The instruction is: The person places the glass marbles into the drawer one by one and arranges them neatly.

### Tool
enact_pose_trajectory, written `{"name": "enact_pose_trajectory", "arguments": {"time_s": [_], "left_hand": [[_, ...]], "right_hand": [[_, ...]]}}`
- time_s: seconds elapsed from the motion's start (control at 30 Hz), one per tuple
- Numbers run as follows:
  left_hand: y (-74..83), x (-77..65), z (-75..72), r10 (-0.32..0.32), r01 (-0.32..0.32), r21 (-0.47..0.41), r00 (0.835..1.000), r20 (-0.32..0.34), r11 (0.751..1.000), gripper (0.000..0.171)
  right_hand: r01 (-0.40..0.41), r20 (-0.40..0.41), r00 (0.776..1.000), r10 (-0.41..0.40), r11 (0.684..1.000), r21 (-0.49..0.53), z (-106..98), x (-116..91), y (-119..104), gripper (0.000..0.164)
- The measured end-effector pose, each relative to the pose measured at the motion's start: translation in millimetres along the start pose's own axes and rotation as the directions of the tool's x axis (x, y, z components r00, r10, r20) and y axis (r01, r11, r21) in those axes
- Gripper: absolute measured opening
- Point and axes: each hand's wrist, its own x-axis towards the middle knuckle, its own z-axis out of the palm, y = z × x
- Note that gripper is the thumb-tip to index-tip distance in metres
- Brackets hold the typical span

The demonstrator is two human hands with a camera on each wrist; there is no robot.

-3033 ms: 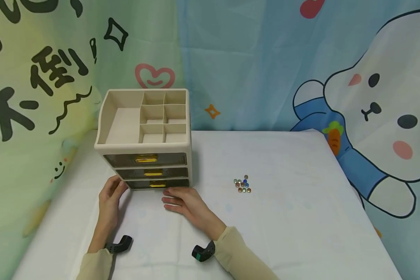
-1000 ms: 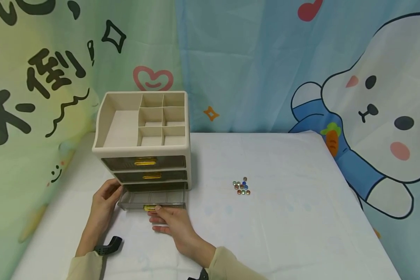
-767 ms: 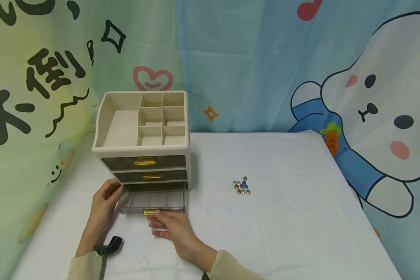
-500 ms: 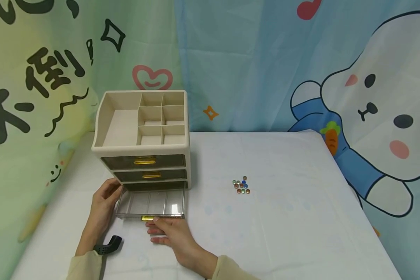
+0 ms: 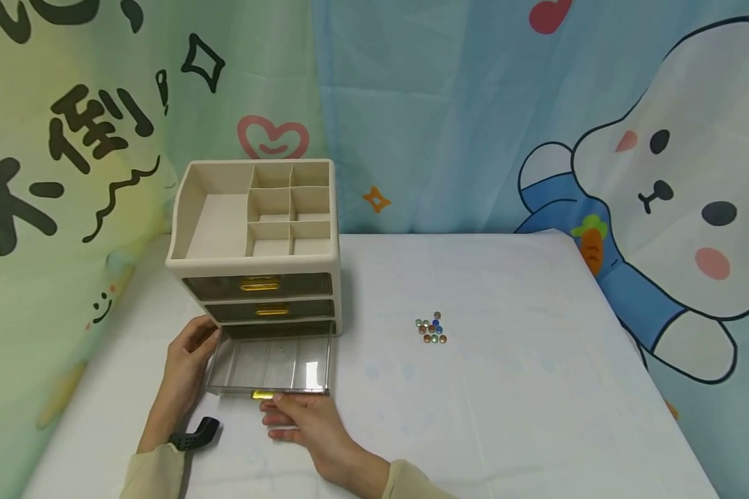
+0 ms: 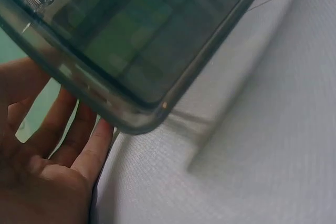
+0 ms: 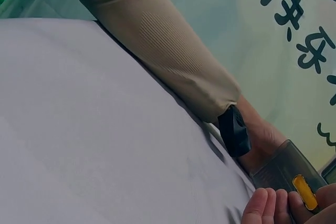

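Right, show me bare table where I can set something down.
Bare table stretches right of the marbles, with a smaller patch between them and the cabinet. Crowded: the cabinet's front, with the pulled-out drawer, left hand and right hand.

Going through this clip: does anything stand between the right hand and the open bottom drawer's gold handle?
Nothing visible does: the right hand pinches the gold handle directly. The small coloured balls lie apart, to the right.
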Motion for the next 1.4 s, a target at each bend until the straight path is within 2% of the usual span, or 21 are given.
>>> {"name": "enact_pose_trajectory", "arguments": {"time_s": [0.43,0.87,1.4], "left_hand": [[2.0,-0.7,-1.9,-0.012,0.011,0.014,1.0,0.009,1.0,0.032],[-0.2,0.2,-1.9,-0.014,0.014,-0.009,1.0,0.022,1.0,0.034],[0.2,-0.5,-1.1,-0.023,0.023,-0.005,1.0,0.019,1.0,0.036]], "right_hand": [[0.018,-0.004,1.0,-0.018,1.0,0.016,3,-5,4,0.036],[0.011,-0.028,1.0,-0.011,1.0,-0.026,-3,-9,1,0.035],[0.012,-0.01,1.0,-0.012,0.999,-0.05,-8,-11,1,0.036]]}}
